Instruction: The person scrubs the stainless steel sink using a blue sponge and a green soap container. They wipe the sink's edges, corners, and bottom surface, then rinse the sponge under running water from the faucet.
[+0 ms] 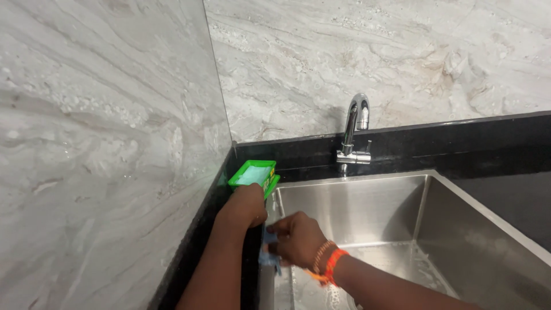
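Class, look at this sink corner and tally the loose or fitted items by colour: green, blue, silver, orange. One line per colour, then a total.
Green: 1, the green tub by the left hand
Blue: 1, the blue cloth in the right hand
Silver: 2, the tap and the sink
Orange: 1, the bracelets
Total: 5

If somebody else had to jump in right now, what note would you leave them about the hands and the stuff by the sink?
Left hand: resting on the black counter at the sink's left corner, right beside the green soap tub; whether it grips the tub cannot be told.
Right hand: closed on a blue cloth, pressed at the left rim of the steel sink.
Tub sits open in the corner under the marble wall. Tap shows no running water.
Done: sink bottom looks wet, some suds.
Left: hard to judge; the cloth is at the sink's left edge only.
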